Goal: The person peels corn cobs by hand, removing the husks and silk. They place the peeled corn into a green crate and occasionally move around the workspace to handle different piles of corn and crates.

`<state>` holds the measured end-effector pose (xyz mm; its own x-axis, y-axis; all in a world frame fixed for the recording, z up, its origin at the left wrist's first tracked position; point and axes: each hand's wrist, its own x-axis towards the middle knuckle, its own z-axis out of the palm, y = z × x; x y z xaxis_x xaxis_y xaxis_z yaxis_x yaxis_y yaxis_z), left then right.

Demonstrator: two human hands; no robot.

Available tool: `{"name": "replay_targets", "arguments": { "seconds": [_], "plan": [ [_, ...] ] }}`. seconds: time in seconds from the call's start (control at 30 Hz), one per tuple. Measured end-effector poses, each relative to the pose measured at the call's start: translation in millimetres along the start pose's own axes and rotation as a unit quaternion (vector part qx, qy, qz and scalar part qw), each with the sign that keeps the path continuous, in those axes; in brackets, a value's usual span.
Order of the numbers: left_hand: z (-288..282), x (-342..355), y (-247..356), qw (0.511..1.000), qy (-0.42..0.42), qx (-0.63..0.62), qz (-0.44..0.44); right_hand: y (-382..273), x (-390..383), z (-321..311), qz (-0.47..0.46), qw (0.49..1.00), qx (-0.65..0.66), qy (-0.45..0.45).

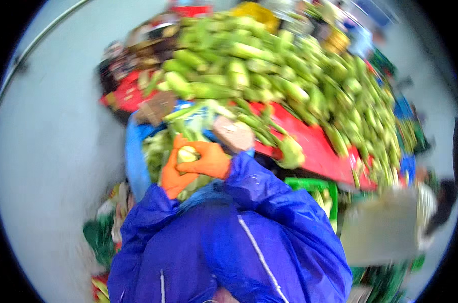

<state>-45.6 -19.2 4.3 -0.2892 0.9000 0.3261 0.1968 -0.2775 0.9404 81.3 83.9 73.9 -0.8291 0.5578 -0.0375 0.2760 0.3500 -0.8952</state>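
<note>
Both my hands wear orange gloves and meet low in front of my chest. Between them is a pale yellow-green ear of corn (pixel 187 154), its end facing up. My left hand (pixel 173 173) wraps it from the left and below. From the right, my right hand (pixel 208 160) closes over it, fingers bent around its side. Under the hands is a blue-lined container (pixel 136 156) holding loose green husks (pixel 155 151). Long green leaves (pixel 191 126) stick up just beyond my fingers. The lower part of the ear is hidden by the gloves.
A large heap of unhusked corn (pixel 239 73) covers the red table (pixel 309 146) ahead and to the right. Brown blocks (pixel 233 134) sit at the container's far rim. A green crate (pixel 309 185) with pale ears stands by my right elbow, near a grey panel (pixel 380 227).
</note>
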Motion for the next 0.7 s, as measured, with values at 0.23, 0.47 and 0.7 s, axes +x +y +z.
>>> {"name": "replay_targets", "arguments": {
  "seconds": [0.23,0.47,0.7],
  "plan": [
    [44,4,-12,0.941,-0.273,-0.028,-0.198,56,-104,-58,0.079,0.886,0.358,0.285],
    [77,35,-31,0.892,-0.318,0.025,-0.322,144,-283,-31,0.176,0.588,0.379,0.693],
    [91,53,-42,0.896,-0.314,0.005,-0.315,175,-480,-48,0.426,0.465,0.136,0.764]
  ]
}}
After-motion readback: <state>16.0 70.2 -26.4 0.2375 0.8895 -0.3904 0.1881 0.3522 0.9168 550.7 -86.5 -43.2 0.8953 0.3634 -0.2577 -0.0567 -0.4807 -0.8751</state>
